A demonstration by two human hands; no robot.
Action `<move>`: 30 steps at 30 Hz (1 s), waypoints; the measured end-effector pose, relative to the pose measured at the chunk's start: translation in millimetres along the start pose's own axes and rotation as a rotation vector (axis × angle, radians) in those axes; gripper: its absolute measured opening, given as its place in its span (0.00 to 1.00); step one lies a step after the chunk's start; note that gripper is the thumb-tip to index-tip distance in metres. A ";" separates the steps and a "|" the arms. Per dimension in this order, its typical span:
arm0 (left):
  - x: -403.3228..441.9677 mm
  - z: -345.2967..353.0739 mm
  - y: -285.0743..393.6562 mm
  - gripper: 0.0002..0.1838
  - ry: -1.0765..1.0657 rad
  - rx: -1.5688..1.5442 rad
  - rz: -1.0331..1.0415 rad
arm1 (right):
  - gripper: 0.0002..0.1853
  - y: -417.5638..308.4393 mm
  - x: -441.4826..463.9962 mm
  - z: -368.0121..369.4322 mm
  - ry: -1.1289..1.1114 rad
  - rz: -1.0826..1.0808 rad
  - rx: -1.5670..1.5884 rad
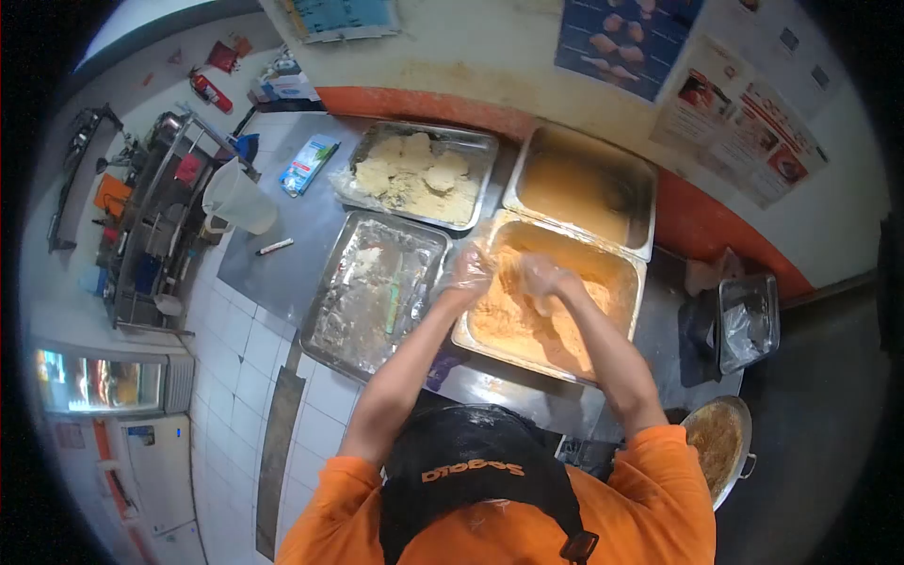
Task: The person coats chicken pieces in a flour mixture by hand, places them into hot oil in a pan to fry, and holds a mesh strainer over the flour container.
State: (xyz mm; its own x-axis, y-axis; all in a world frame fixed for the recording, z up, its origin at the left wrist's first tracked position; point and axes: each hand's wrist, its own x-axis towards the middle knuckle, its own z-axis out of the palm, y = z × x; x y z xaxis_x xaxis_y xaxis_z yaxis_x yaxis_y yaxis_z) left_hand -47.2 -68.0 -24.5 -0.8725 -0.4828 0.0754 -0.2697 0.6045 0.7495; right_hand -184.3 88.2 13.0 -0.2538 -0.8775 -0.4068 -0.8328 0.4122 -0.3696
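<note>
A deep metal pan (617,330) holds loose orange breading flour (508,325). My left hand (471,268), in a clear plastic glove, is at the pan's left wall. Glare on the plastic hides how its fingers are set. Over the flour is my right hand (542,277), also covered in clear plastic and smeared by motion. Whether either hand holds anything cannot be made out.
Behind the flour stands a pan of brownish liquid (579,193). To the left are a floury tray (325,325) and a tray with pale floured pieces (485,165). A plastic jug (240,198), a marker (274,247) and a round pan (720,447) stand farther out.
</note>
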 end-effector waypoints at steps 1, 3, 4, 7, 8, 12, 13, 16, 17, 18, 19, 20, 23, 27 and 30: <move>-7.1 -1.3 1.7 0.27 -0.062 -0.061 -0.005 | 0.14 1.5 1.0 5.2 0.021 0.035 -0.026; -22.3 -14.1 22.5 0.19 -0.018 -0.215 0.048 | 0.11 13.0 36.4 86.5 0.525 -0.151 -0.009; -27.1 -19.4 39.8 0.12 0.020 -0.233 0.063 | 0.10 16.4 48.7 129.0 0.866 -0.314 0.102; -40.8 -42.1 81.1 0.11 0.005 -0.179 -0.025 | 0.09 -2.7 23.1 91.9 0.032 0.003 0.115; -39.0 -37.7 72.0 0.15 -0.048 -0.160 -0.083 | 0.08 -18.5 -11.0 57.7 0.017 0.023 0.143; -30.4 -18.0 69.7 0.23 0.078 -0.525 -0.034 | 0.08 76.1 -28.8 102.9 0.219 0.247 0.140; -28.5 -24.6 71.9 0.23 0.103 -0.279 0.032 | 0.07 41.7 -92.3 63.5 0.143 0.380 0.186; -33.8 -44.8 100.6 0.25 0.210 0.252 0.174 | 0.08 44.2 -106.1 91.3 -0.056 0.197 0.067; -40.1 -53.0 119.4 0.30 0.242 0.275 0.212 | 0.09 36.8 -112.7 89.5 0.113 0.213 0.317; -51.0 -64.0 147.2 0.30 0.111 0.152 0.180 | 0.10 29.6 -119.2 87.1 0.290 0.184 0.589; -54.6 -66.6 163.7 0.31 0.050 0.196 0.311 | 0.11 21.7 -126.3 83.2 0.458 0.116 0.821; -58.1 -69.1 180.1 0.31 -0.009 0.232 0.443 | 0.11 -5.5 -151.9 49.7 0.592 0.016 1.102; -72.9 -47.6 187.9 0.31 -0.187 0.681 0.767 | 0.17 -59.5 -164.3 7.7 0.583 0.372 1.891; -86.9 -34.6 172.7 0.30 -0.622 0.677 0.661 | 0.18 -66.7 -146.5 52.6 0.924 0.286 2.251; -97.3 -65.7 209.3 0.33 -0.811 0.637 0.563 | 0.14 -75.7 -161.6 50.2 1.002 0.384 2.353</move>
State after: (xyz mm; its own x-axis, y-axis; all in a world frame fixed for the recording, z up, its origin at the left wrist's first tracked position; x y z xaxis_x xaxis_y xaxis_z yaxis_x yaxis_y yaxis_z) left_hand 8.1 63.9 168.2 -0.8759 0.3591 -0.3222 0.2819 0.9229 0.2624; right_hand -55.6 211.0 64.8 -0.7588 -0.2863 -0.5850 0.6193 -0.5953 -0.5120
